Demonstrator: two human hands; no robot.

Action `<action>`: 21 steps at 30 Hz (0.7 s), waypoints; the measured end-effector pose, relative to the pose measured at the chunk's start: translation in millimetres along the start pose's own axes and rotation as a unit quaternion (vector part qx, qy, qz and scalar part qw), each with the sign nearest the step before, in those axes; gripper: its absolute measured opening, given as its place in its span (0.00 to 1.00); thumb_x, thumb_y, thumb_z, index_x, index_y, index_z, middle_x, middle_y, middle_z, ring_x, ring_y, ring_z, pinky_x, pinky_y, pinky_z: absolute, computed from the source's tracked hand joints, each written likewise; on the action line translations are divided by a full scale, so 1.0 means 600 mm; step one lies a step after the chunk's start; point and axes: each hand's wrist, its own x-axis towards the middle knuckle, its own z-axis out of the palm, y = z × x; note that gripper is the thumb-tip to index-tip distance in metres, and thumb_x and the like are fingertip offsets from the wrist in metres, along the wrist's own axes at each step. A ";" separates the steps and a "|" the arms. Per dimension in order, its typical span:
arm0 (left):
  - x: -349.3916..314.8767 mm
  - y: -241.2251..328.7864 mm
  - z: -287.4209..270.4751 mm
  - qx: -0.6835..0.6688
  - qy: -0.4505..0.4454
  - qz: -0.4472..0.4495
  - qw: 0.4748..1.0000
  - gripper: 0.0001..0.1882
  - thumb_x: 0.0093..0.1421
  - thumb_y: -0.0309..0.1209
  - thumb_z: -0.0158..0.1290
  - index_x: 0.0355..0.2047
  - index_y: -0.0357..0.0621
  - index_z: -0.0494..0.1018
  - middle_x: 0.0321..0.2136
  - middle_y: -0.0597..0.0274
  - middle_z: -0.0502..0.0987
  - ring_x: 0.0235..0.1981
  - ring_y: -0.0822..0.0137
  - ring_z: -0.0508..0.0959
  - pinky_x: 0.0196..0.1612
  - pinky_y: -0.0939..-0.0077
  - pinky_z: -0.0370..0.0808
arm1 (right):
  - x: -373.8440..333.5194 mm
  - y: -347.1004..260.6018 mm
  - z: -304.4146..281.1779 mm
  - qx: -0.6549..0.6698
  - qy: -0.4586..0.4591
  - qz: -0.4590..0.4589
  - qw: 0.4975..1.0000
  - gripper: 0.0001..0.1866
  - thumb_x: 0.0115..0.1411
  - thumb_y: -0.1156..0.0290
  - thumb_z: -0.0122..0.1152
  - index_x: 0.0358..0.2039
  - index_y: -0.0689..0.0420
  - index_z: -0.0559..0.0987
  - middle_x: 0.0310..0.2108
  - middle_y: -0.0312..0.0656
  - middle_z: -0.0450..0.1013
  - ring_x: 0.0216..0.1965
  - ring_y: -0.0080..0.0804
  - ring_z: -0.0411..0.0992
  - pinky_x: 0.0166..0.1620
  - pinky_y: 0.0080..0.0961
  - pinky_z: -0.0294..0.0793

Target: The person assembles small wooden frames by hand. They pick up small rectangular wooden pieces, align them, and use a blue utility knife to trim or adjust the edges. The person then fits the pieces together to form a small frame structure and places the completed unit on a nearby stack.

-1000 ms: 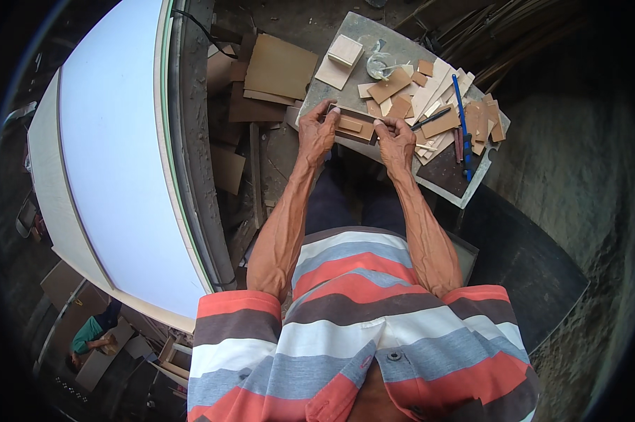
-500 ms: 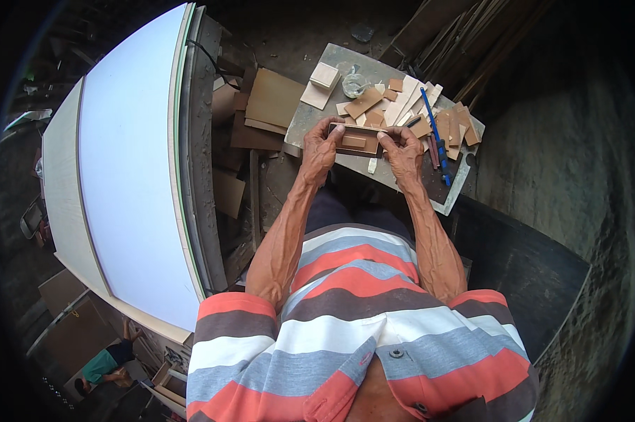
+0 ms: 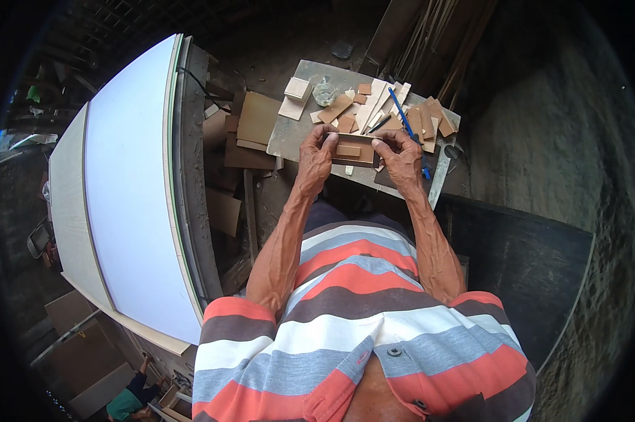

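Between my two hands is a small, shallow wooden box (image 3: 366,155) with a thin pale rim. A short strip of wood (image 3: 348,150) lies inside it. My left hand (image 3: 315,158) pinches the box's left end, thumb on the near side. At the other end, my right hand (image 3: 402,160) grips it with thumb and bent fingers. The box is held over the near edge of a worktable (image 3: 287,133). Just beyond it, thin wood offcuts (image 3: 336,110) lie scattered, along with a long blue tool (image 3: 402,111) partly covered by my right hand.
Small wooden blocks (image 3: 296,89) and a clear plastic container (image 3: 324,93) are on the table's far left. A large white-topped panel (image 3: 131,190) fills the left side. Brown boards (image 3: 258,119) lean between them. A dark board (image 3: 517,264) lies at right. Another person (image 3: 125,404) is at lower left.
The box has tilted so that more of its inside shows, both hands still on its ends. The table and its offcuts have shifted left in the picture as the view turned.
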 end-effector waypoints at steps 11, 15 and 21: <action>-0.024 0.007 0.032 -0.014 -0.016 -0.011 1.000 0.06 0.64 0.29 0.51 0.39 0.42 0.73 0.28 0.69 0.73 0.30 0.79 0.69 0.34 0.84 0.67 | -0.015 0.004 -0.041 -0.010 -0.013 0.024 1.000 0.08 0.56 0.69 0.63 0.35 0.58 0.80 0.25 0.29 0.74 0.25 0.13 0.68 0.27 0.13 0.69; -0.023 0.006 0.033 -0.048 -0.023 -0.042 0.998 0.06 0.62 0.30 0.53 0.38 0.44 0.75 0.29 0.74 0.72 0.30 0.81 0.68 0.36 0.86 0.66 | -0.009 0.028 -0.047 -0.027 -0.004 -0.018 0.999 0.08 0.56 0.70 0.63 0.35 0.59 0.80 0.24 0.29 0.73 0.25 0.13 0.68 0.27 0.13 0.68; -0.025 0.002 0.036 -0.063 0.022 -0.090 0.994 0.09 0.63 0.33 0.53 0.37 0.41 0.76 0.30 0.71 0.75 0.30 0.80 0.72 0.36 0.85 0.70 | -0.012 0.018 -0.047 -0.009 -0.023 0.006 1.000 0.08 0.55 0.71 0.64 0.34 0.59 0.79 0.24 0.29 0.73 0.24 0.13 0.67 0.27 0.13 0.67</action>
